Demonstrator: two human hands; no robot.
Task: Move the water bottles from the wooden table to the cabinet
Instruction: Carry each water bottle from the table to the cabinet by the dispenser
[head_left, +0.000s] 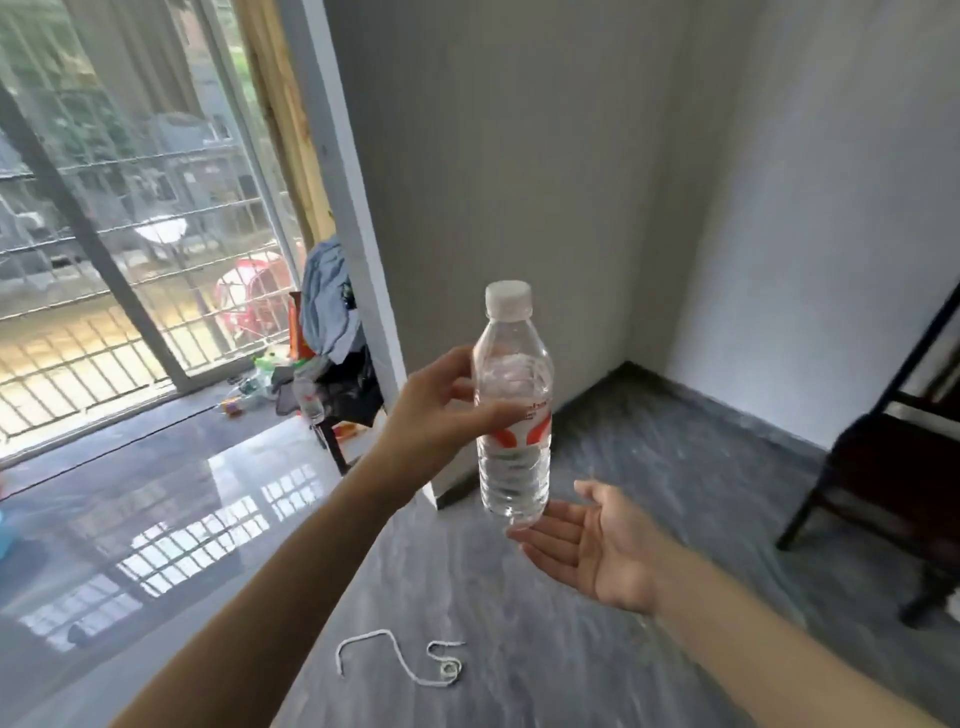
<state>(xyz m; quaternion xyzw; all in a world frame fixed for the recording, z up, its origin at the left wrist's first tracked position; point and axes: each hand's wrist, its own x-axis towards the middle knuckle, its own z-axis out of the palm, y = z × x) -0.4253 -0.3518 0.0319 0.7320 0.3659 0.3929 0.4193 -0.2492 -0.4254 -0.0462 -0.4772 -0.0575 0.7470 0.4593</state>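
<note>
A clear plastic water bottle (514, 415) with a white cap and a red-and-white label stands upright in the air at the middle of the view. My left hand (441, 410) grips it around the upper body, thumb and fingers curled round it. Just below the bottle's base my right hand (592, 545) lies palm up with straight fingers, the fingertips touching or nearly touching the bottom. No wooden table top and no cabinet can be made out.
A dark wooden chair (893, 467) stands at the right edge. A second chair (337, 374) piled with clothes and clutter sits by the barred glass door (130, 234). A white cord (405, 660) lies on the grey floor. A grey wall corner (628, 358) is ahead.
</note>
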